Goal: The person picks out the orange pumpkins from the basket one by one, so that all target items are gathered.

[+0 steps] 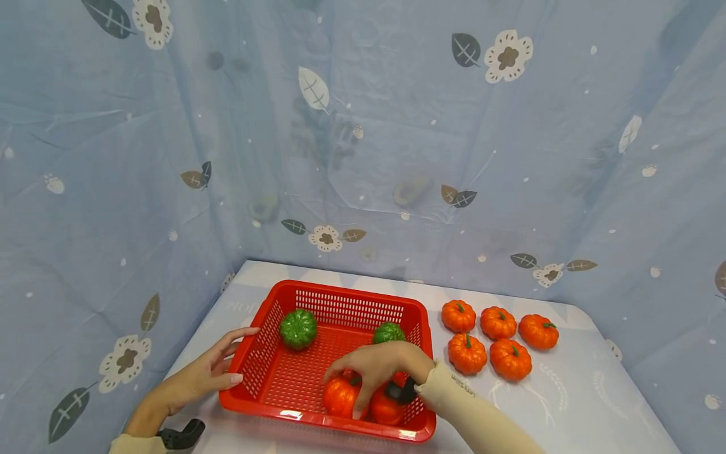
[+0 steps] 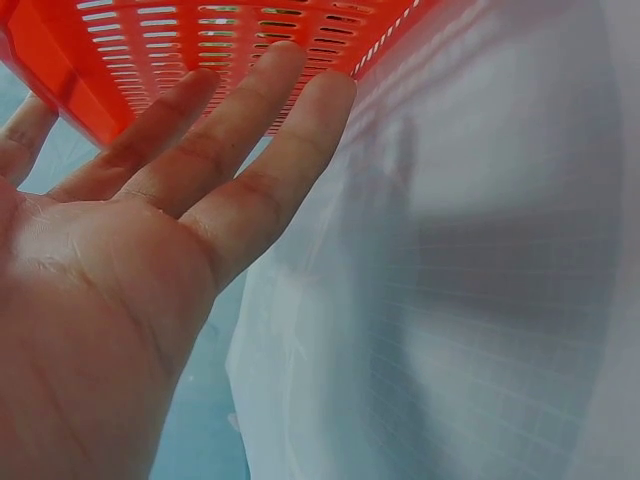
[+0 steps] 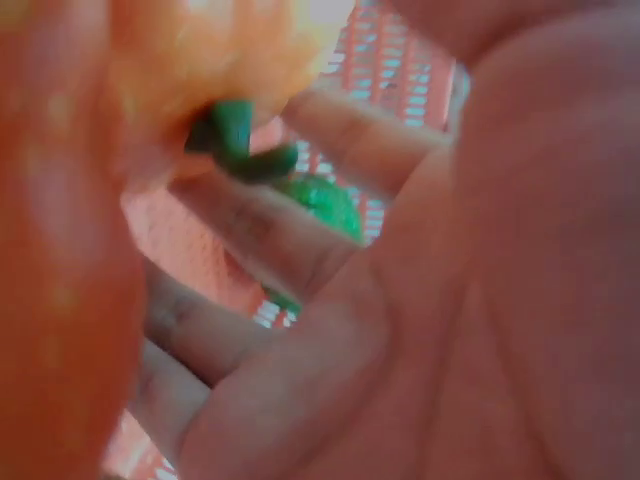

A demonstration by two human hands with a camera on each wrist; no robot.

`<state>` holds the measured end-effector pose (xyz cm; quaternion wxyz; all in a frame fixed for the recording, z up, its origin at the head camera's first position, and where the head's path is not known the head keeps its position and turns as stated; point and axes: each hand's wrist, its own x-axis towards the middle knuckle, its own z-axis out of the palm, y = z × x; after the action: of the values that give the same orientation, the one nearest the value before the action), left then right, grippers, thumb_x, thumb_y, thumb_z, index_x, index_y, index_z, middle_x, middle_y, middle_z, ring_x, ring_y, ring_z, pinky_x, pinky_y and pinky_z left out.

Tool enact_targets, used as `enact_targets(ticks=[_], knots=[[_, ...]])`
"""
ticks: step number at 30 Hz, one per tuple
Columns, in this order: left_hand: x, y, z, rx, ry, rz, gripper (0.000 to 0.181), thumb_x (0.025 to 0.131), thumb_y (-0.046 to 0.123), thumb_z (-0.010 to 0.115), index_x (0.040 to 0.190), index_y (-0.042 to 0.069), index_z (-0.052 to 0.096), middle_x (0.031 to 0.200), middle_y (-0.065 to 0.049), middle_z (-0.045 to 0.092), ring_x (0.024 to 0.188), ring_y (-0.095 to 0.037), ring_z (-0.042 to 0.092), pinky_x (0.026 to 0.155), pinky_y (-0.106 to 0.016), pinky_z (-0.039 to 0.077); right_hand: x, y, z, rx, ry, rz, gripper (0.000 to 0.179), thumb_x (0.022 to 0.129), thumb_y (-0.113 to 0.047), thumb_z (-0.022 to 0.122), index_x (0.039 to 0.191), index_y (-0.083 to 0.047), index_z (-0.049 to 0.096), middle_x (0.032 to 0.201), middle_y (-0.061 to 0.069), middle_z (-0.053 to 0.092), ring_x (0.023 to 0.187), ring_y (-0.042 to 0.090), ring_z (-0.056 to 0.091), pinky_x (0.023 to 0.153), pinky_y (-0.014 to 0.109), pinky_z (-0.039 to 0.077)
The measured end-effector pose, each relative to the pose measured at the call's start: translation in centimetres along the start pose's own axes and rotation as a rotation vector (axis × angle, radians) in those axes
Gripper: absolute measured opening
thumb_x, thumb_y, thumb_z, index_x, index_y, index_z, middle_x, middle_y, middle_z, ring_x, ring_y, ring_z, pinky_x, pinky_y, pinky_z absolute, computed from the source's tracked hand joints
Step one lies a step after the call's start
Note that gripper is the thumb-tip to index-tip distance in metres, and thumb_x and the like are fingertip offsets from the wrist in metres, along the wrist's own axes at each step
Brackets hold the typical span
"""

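Note:
A red plastic basket [image 1: 289, 372] with slotted walls stands on the table. My left hand [image 1: 198, 375] is at its left side, its fairly straight fingers touching the outer wall; the left wrist view shows these fingers [image 2: 250, 130] against the slots. Inside the basket's front part, my right hand [image 1: 371, 366] grips an orange pumpkin [image 1: 338, 398] with a green stem, thumb on the near side. Just right of it lies another orange pumpkin [image 1: 386, 408], partly covered by the hand and wrist strap. Two green pumpkins sit farther back, one left [image 1: 298, 329], one right [image 1: 389, 332].
To the basket's right, several orange pumpkins [image 1: 499, 323] stand in two rough rows on the white table [image 1: 567, 403]. Patterned blue cloth [image 1: 363, 157] hangs behind and to the left of the table.

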<state>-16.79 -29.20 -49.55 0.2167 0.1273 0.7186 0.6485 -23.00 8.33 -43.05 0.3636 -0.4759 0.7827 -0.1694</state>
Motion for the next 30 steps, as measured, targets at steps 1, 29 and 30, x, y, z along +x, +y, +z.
enact_targets(ticks=[1,29,30], knots=[[0.0,0.0,0.0,0.0,-0.001,0.001,0.078,0.098,0.014,0.062,0.162,0.025,0.019,0.161,-0.027,0.019,0.132,-0.041,0.044,0.094,-0.048,0.057,0.0,0.0,0.0,0.003,0.007,-0.003,0.071,0.081,-0.029,0.09,0.143,-0.024,0.056,0.128,-0.015,0.058,0.112,0.002,0.055,0.098,0.024,0.047],[0.0,-0.2,0.1,0.023,0.007,0.009,0.078,0.099,0.015,0.062,0.162,0.027,0.018,0.161,-0.026,0.018,0.134,-0.041,0.041,0.094,-0.046,0.057,-3.2,0.6,-2.2,-0.019,0.406,-0.149,0.07,0.082,-0.046,0.086,0.141,-0.026,0.053,0.138,-0.016,0.053,0.125,0.004,0.051,0.108,0.03,0.044],[-0.1,-0.2,0.1,0.02,0.007,0.009,0.078,0.099,0.015,0.062,0.162,0.027,0.018,0.161,-0.026,0.019,0.134,-0.041,0.041,0.094,-0.046,0.057,-3.5,0.6,-2.4,-0.014,0.422,-0.144,0.071,0.082,-0.046,0.086,0.141,-0.026,0.053,0.138,-0.017,0.053,0.125,0.004,0.051,0.108,0.031,0.044]])
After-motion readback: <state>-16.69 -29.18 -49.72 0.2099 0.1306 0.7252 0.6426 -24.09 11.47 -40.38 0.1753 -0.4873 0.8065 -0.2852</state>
